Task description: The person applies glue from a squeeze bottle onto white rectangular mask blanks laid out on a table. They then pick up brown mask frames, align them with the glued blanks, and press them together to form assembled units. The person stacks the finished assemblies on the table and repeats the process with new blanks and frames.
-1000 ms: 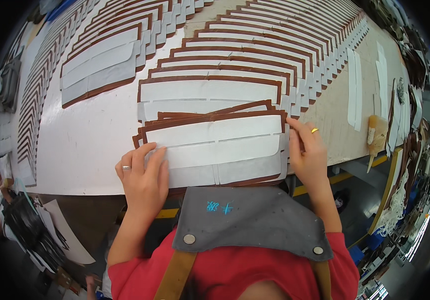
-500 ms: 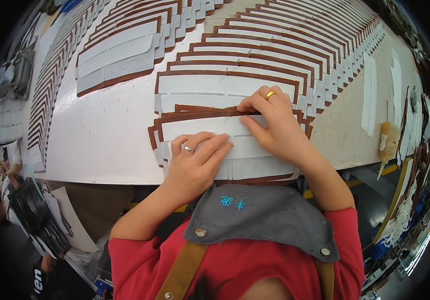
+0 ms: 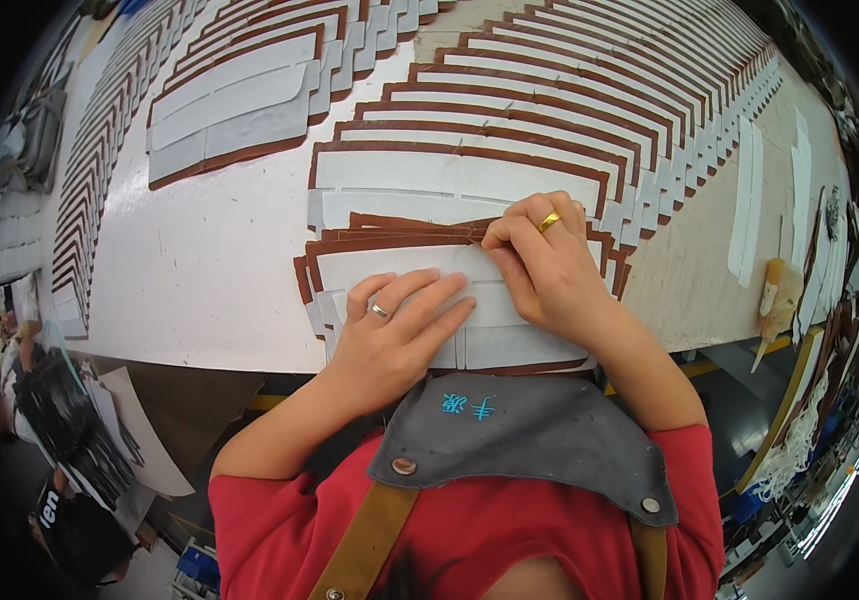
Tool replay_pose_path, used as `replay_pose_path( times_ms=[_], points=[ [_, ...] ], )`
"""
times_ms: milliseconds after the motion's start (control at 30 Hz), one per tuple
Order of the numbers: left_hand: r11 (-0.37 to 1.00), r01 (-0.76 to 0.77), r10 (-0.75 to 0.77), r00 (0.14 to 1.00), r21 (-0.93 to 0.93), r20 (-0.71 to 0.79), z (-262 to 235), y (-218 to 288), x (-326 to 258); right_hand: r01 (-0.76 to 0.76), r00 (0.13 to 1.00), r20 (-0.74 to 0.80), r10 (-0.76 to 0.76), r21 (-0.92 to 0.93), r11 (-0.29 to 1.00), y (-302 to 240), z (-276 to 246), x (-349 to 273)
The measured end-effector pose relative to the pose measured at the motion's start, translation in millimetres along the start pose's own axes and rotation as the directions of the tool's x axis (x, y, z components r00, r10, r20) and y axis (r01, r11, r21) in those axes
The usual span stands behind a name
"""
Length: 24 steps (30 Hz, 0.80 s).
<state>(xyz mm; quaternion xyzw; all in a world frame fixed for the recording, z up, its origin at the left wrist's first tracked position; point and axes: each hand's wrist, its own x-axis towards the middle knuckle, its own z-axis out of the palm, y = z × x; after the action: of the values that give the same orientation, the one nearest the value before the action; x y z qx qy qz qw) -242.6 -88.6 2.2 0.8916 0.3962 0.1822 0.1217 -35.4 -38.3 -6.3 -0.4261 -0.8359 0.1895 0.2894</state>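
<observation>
A small, slightly fanned stack of flat pale panels with brown edging lies at the table's near edge, in front of my body. On its top panel point(image 3: 525, 347) my left hand point(image 3: 395, 325) rests with fingers stretched out, pressing lightly on the white surface. My right hand point(image 3: 550, 270) has thumb and forefinger pinched together at the middle of the panel's far brown edge. What sits between those fingertips is too small to make out. Just beyond lies a long row of overlapping panels point(image 3: 525, 182) of the same kind, with small dark marks at the middle of their brown edges.
More overlapping panels point(image 3: 230, 100) lie at the far left, with another row point(image 3: 72, 310) along the left side. White strips point(image 3: 745, 205) and a yellowish bottle with a thin nozzle point(image 3: 776, 300) lie on the right. Dark sheets point(image 3: 70, 430) are at lower left, near another person.
My right thumb has moved up to the forefinger, closing into a pinch at the brown edge. My left hand has barely shifted on the panel.
</observation>
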Motion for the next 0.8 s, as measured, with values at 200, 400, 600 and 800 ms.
replay_pose_path(
  times_ms=[200, 400, 600, 800],
  points=[
    [0.993, 0.066, -0.066, 0.998, -0.097, 0.005, -0.7, 2.2, 3.7, -0.059, 0.997, 0.059, 0.055, 0.066, 0.996, 2.5, -1.1, 1.6],
    [0.984, -0.004, 0.017, 0.997, -0.180, 0.074, 3.2, -0.3, 9.6, -0.080, 0.995, 0.068, 0.075, 0.086, 0.993, 3.5, -0.5, 2.7],
    [0.961, 0.002, 0.026, 0.995, -0.276, 0.099, 4.1, -3.4, 13.1, -0.024, 0.999, 0.028, 0.025, -0.046, 0.999, -4.0, -2.2, 2.4],
    [0.934, 0.084, -0.075, 0.996, -0.347, 0.038, -3.7, -7.5, -0.7, -0.006, 0.995, 0.096, 0.009, -0.027, 1.000, -18.8, -7.6, -30.1]
  ],
)
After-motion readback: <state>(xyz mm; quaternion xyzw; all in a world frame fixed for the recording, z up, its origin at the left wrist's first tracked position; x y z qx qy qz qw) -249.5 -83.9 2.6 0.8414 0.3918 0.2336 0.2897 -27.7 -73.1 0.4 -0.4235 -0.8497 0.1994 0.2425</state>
